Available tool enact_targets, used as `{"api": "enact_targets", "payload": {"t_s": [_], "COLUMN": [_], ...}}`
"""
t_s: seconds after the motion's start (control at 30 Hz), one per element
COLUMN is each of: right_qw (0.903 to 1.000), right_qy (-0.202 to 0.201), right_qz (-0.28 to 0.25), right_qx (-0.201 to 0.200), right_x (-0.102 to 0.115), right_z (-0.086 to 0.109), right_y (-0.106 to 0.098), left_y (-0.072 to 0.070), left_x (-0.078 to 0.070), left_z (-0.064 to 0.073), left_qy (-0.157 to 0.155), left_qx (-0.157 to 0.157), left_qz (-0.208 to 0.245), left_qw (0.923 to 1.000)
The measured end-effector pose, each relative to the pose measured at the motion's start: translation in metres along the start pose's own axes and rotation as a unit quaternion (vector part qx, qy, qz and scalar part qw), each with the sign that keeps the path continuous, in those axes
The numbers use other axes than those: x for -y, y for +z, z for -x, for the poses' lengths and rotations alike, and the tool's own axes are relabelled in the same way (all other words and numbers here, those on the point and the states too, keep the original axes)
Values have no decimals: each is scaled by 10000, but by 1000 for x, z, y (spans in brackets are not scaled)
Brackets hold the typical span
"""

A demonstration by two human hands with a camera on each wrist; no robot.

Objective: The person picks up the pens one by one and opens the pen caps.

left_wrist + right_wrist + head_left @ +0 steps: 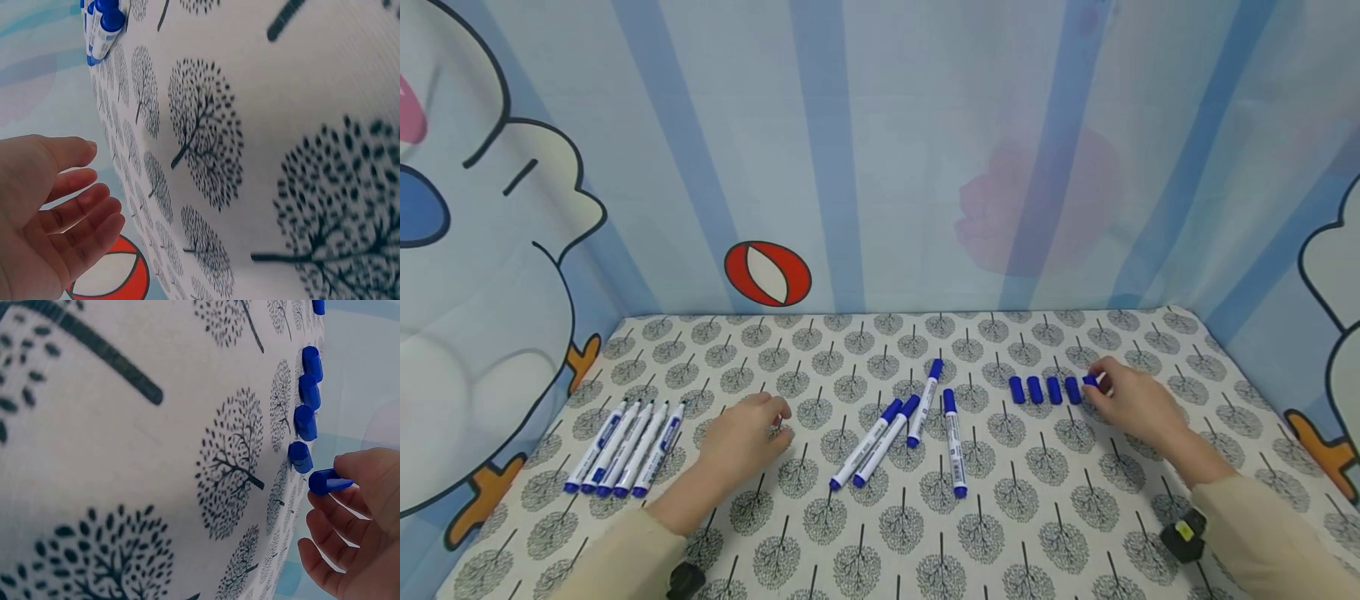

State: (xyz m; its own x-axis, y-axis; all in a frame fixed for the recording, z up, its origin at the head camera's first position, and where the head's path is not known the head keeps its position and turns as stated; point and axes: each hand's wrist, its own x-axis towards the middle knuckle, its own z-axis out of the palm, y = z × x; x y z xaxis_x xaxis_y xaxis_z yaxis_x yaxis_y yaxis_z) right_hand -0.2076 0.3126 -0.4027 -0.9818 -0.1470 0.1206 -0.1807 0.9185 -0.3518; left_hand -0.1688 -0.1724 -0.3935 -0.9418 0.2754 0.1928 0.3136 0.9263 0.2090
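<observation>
My right hand (1138,406) pinches a blue marker cap (328,482) between thumb and fingertips, at the right end of a row of several blue caps (1034,390) on the patterned cloth. In the right wrist view that row (306,423) runs upward from the held cap. My left hand (745,437) is above the cloth with loosely bent fingers and holds nothing; the left wrist view shows its palm (37,212) bare. To its left, several uncapped white markers (625,450) lie side by side. Right of it lie several capped markers (887,442), spread at different angles.
A white cloth with grey tree prints (902,529) covers the table. Behind it hangs a pale blue striped backdrop (910,150) with a red and white ball print (767,273). Cartoon figures are printed on the side panels.
</observation>
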Motion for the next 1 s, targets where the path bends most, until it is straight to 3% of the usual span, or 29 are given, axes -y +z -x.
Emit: {"api": "enact_targets", "payload": {"t_s": [0.33, 0.67, 1.0], "right_qw": [9997, 9992, 9983], "right_qy": [143, 288, 479], "right_qz": [60, 108, 287], "right_qx": [183, 259, 186], "right_x": [-6, -10, -16], "right_z": [-5, -10, -14], "right_y": [5, 12, 20], "left_y": [14, 22, 21], "left_x": [-12, -31, -46], "left_z": [-7, -12, -18], "left_qy": [327, 595, 572], "left_qx": [-22, -25, 171], "left_qz": [-124, 36, 344], "left_qw": [9994, 9982, 9976]}}
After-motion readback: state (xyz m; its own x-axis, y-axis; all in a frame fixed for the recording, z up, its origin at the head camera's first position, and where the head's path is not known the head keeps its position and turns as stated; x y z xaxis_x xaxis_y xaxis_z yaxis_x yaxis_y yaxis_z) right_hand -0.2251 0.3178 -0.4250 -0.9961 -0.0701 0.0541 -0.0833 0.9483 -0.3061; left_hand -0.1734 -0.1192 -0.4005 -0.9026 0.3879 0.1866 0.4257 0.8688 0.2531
